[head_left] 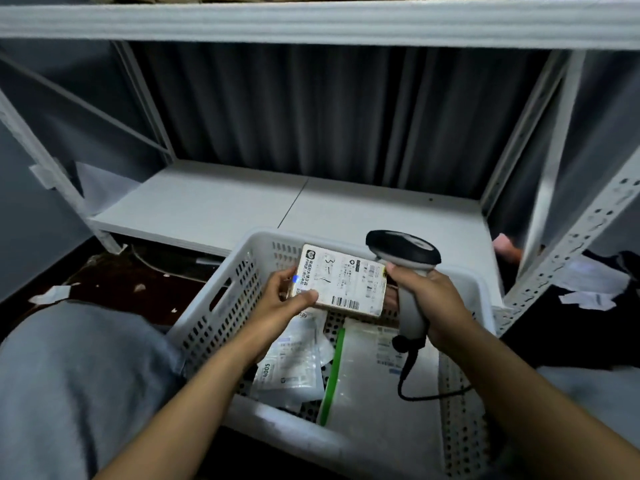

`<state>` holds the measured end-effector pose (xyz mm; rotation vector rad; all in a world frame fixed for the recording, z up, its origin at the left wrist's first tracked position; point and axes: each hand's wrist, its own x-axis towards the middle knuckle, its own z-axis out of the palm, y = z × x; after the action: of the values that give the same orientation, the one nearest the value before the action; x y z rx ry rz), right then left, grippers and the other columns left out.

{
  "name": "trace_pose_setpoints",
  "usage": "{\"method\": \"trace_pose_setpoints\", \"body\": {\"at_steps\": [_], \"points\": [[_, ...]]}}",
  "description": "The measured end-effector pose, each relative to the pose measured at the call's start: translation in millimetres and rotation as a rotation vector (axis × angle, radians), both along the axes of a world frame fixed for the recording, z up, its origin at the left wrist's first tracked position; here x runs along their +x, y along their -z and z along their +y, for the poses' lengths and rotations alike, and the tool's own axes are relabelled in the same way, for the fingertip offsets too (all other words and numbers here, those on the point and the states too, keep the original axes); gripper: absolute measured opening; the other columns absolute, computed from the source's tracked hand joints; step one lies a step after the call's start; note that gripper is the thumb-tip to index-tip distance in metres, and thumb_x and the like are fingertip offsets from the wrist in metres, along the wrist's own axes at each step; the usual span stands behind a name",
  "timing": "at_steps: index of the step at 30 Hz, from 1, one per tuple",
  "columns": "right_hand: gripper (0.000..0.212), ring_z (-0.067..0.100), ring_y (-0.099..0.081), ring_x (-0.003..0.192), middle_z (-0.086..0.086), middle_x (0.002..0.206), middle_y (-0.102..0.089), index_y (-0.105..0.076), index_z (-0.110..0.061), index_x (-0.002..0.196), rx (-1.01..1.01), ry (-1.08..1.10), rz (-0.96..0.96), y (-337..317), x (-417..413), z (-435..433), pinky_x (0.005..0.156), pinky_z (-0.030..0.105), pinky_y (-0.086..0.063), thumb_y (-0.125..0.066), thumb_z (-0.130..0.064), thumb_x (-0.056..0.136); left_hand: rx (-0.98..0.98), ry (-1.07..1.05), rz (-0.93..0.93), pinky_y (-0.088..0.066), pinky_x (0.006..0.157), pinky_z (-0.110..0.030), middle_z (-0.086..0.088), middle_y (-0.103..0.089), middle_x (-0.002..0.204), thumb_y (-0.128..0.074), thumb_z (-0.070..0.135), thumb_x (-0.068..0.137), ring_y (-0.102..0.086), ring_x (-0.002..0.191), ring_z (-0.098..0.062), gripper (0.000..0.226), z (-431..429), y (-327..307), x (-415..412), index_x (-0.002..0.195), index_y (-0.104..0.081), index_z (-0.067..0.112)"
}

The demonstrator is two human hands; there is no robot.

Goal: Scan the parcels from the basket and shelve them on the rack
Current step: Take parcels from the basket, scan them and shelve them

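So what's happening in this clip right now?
A person is scanning parcels over a white basket. The left hand holds up a small labelled box, label facing the camera, while the right hand grips a corded handheld scanner just beside it. A blue spot of light shows at the box's left edge. More bagged parcels lie in the basket. The rack shelf behind shows no parcels.

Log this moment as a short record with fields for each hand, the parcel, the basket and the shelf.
left hand: holds the small boxed parcel above the basket, label up
right hand: grips the corded scanner, head beside the parcel
basket: white, perforated, still holds bagged parcels
lower shelf: no parcels visible on it
stage: scanning, not yet shelved
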<state>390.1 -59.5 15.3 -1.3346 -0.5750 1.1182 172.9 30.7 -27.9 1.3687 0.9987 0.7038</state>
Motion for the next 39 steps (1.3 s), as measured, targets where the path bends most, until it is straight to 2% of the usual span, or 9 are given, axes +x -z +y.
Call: {"method": "trace_pose_setpoints", "body": {"at_steps": [2, 4, 7, 10, 13, 16, 21, 25, 39], "points": [[0.023, 0.023, -0.073, 0.078, 0.013, 0.091, -0.075, -0.066, 0.0, 0.111, 0.036, -0.023, 0.005, -3.0, 4.4, -2.8, 0.068, 0.032, -0.059, -0.065, -0.011, 0.09, 0.044, 0.015, 0.088, -0.046, 0.073, -0.01, 0.003, -0.061, 0.113, -0.07, 0.025, 0.087, -0.058, 0.088, 0.0, 0.045, -3.0, -2.2, -1.6, 0.125, -0.046, 0.017], [0.024, 0.022, -0.073, 0.076, 0.012, 0.09, -0.075, -0.066, 0.0, 0.111, 0.027, -0.039, -0.026, -2.6, 7.1, -2.3, 0.067, 0.031, -0.057, -0.066, -0.011, 0.089, 0.046, 0.071, 0.159, -0.048, 0.074, -0.01, 0.004, -0.061, 0.114, -0.069, 0.029, 0.087, -0.06, 0.095, -0.001, 0.046, -5.1, -4.0, -4.1, 0.124, -0.045, 0.017], [0.024, 0.028, -0.073, 0.089, 0.014, 0.098, -0.075, -0.068, -0.003, 0.109, -0.01, -0.084, -0.093, 0.8, 10.0, 1.4, 0.084, 0.041, -0.057, -0.069, -0.011, 0.087, -0.055, 0.089, 0.142, -0.053, 0.093, -0.034, -0.009, -0.059, 0.124, -0.077, 0.05, 0.062, -0.063, 0.107, -0.017, 0.074, -3.1, 0.6, -8.6, 0.124, -0.04, 0.033], [0.02, 0.027, -0.073, 0.089, 0.012, 0.095, -0.076, -0.069, -0.004, 0.106, -0.048, -0.108, -0.136, 6.0, 11.5, 5.3, 0.084, 0.043, -0.058, -0.07, -0.008, 0.086, -0.086, 0.058, 0.121, -0.05, 0.096, -0.042, -0.007, -0.062, 0.12, -0.08, 0.035, 0.069, -0.062, 0.11, -0.022, 0.091, 1.3, 7.0, -7.8, 0.14, -0.025, 0.048], [0.017, 0.019, -0.07, 0.067, 0.007, 0.077, -0.075, -0.069, -0.005, 0.099, -0.096, -0.107, -0.268, 11.9, 10.3, 9.0, 0.068, 0.036, -0.06, -0.073, -0.009, 0.084, -0.069, -0.039, 0.11, -0.051, 0.094, -0.041, -0.001, -0.066, 0.115, -0.069, 0.016, 0.086, -0.064, 0.106, -0.02, 0.078, 6.6, 13.9, -3.8, 0.142, -0.026, 0.049], [0.009, 0.019, -0.055, 0.045, 0.006, 0.053, -0.059, -0.063, -0.007, 0.076, -0.172, -0.159, -0.404, 12.1, 10.3, 10.7, 0.044, 0.026, -0.046, -0.069, -0.005, 0.082, -0.097, -0.226, 0.07, -0.053, 0.092, -0.043, -0.003, -0.063, 0.123, -0.068, 0.014, 0.087, -0.063, 0.106, -0.023, 0.063, 16.7, 25.5, -7.8, 0.135, -0.04, 0.043], [0.014, 0.021, -0.051, 0.041, 0.008, 0.049, -0.055, -0.06, -0.002, 0.064, -0.244, -0.254, -0.547, 10.2, 7.3, 11.7, 0.045, 0.027, -0.043, -0.065, -0.005, 0.076, -0.051, -0.381, 0.034, -0.053, 0.092, -0.048, -0.006, -0.061, 0.126, -0.073, 0.004, 0.08, -0.061, 0.111, -0.027, 0.059, 28.3, 39.2, -25.0, 0.109, -0.051, 0.05], [0.016, 0.019, -0.051, 0.04, 0.007, 0.047, -0.055, -0.059, -0.004, 0.06, -0.243, -0.282, -0.6, 2.0, 6.7, 9.8, 0.044, 0.026, -0.044, -0.064, -0.006, 0.075, -0.064, -0.397, 0.005, -0.054, 0.09, -0.046, -0.007, -0.061, 0.125, -0.07, 0.0, 0.082, -0.062, 0.109, -0.026, 0.061, 30.5, 42.3, -28.2, 0.122, -0.045, 0.037], [0.017, 0.013, -0.053, 0.038, 0.0, 0.043, -0.056, -0.06, -0.005, 0.062, -0.258, -0.284, -0.693, -19.2, 8.0, 4.2, 0.042, 0.023, -0.045, -0.066, -0.007, 0.078, -0.053, -0.389, 0.036, -0.049, 0.099, -0.048, -0.01, -0.059, 0.128, -0.074, 0.002, 0.078, -0.061, 0.112, -0.027, 0.07, 34.6, 47.6, -34.6, 0.129, -0.044, 0.039]]}}
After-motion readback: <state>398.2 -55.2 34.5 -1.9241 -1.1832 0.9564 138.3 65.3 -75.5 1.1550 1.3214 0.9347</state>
